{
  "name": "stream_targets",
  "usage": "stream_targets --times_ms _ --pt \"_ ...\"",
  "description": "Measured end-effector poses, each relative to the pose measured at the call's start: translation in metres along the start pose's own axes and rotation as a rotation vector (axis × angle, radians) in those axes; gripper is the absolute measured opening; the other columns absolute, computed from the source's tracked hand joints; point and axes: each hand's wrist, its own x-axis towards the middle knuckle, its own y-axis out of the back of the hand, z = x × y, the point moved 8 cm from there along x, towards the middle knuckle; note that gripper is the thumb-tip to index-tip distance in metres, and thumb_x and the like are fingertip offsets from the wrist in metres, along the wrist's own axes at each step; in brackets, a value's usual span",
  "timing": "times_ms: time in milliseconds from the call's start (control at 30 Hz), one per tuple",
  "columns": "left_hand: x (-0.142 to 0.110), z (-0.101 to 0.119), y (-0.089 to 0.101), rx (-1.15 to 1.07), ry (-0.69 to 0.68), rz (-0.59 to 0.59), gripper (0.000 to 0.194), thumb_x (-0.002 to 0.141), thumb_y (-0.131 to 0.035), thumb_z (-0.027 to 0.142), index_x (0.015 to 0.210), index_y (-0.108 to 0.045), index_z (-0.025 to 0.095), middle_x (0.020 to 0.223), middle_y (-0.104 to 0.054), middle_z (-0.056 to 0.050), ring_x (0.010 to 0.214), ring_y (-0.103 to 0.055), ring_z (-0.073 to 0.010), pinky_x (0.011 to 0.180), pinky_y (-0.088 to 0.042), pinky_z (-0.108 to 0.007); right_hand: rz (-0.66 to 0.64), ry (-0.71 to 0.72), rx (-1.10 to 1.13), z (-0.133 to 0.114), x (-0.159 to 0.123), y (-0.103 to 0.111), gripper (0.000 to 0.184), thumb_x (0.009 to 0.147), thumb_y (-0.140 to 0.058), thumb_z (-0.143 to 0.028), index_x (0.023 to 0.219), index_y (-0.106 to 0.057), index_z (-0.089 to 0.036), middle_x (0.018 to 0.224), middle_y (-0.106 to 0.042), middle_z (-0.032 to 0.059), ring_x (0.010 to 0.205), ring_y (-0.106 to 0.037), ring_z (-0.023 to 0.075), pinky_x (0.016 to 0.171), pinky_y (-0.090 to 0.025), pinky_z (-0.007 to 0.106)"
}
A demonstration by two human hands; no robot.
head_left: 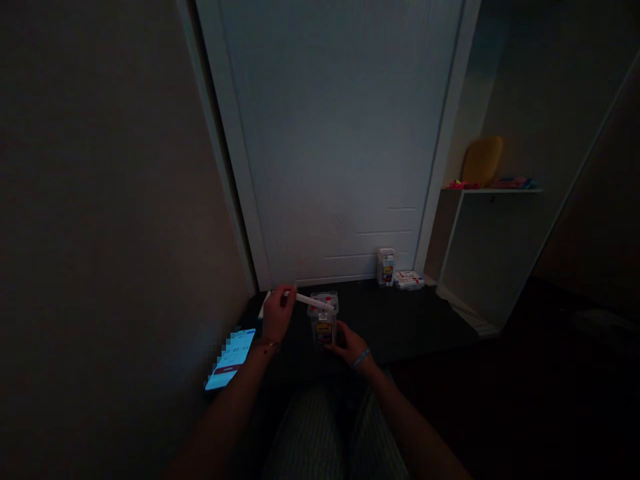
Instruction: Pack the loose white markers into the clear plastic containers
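Observation:
My left hand point(279, 313) is closed on one end of a slim white marker pen point(311, 301), which slants down to the right. Its far end lies over the open top of a clear plastic box point(323, 327) with a yellow and dark label. A red-capped item shows inside the box near its rim; the other contents are too dark to make out. At the box's lower right side, my right hand point(349, 343) grips it with thumb and fingers, and the box stands upright on the dark table.
Behind, near the white panel point(340, 133), stand a second labelled box point(386, 268) and a pack of white markers point(409, 280). A phone with a lit screen point(231, 360) lies by my left forearm. To the right, a white cabinet point(493, 253) carries a yellow object point(481, 161).

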Motion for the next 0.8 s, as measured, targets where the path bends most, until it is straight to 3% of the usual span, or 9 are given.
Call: stream_targets --times_ms 267,433,600,800 --pt "0.011 0.04 -0.018 0.112 -0.162 -0.162 0.022 0.089 -0.053 0.039 0.095 -0.062 0.02 0.087 -0.061 -0.004 0.079 -0.056 -0.0198 0.08 -0.043 -0.031 0.005 -0.007 0.0 -0.002 -0.002 0.001 0.068 0.077 -0.07 -0.04 0.136 -0.038 -0.031 0.113 -0.065 0.0014 0.084 -0.062 0.0157 0.073 -0.046 0.026" --pt "-0.001 0.06 -0.041 0.187 -0.252 -0.268 0.023 0.089 -0.055 0.037 0.104 -0.062 0.021 0.093 -0.063 -0.005 0.087 -0.056 -0.0218 0.084 -0.041 -0.033 0.005 -0.005 0.007 -0.004 -0.001 0.002 0.068 0.076 -0.071 -0.041 0.136 -0.039 -0.03 0.115 -0.064 0.0017 0.083 -0.062 0.0156 0.072 -0.046 0.026" --pt "-0.024 0.065 -0.07 0.291 -0.327 -0.433 0.021 0.088 -0.058 0.035 0.103 -0.067 0.023 0.093 -0.068 -0.006 0.089 -0.056 -0.0242 0.085 -0.038 -0.037 0.01 0.015 0.008 -0.006 -0.002 0.003 0.067 0.076 -0.07 -0.044 0.135 -0.039 -0.03 0.112 -0.065 0.0012 0.081 -0.062 0.015 0.071 -0.046 0.026" --pt "-0.031 0.065 -0.067 0.195 -0.289 -0.455 0.028 0.094 -0.044 0.034 0.107 -0.067 0.024 0.112 -0.067 -0.006 0.103 -0.052 -0.0255 0.093 -0.036 -0.042 0.015 0.011 0.01 -0.005 -0.002 0.003 0.067 0.076 -0.071 -0.043 0.134 -0.04 -0.03 0.11 -0.066 0.0008 0.081 -0.062 0.015 0.072 -0.046 0.026"
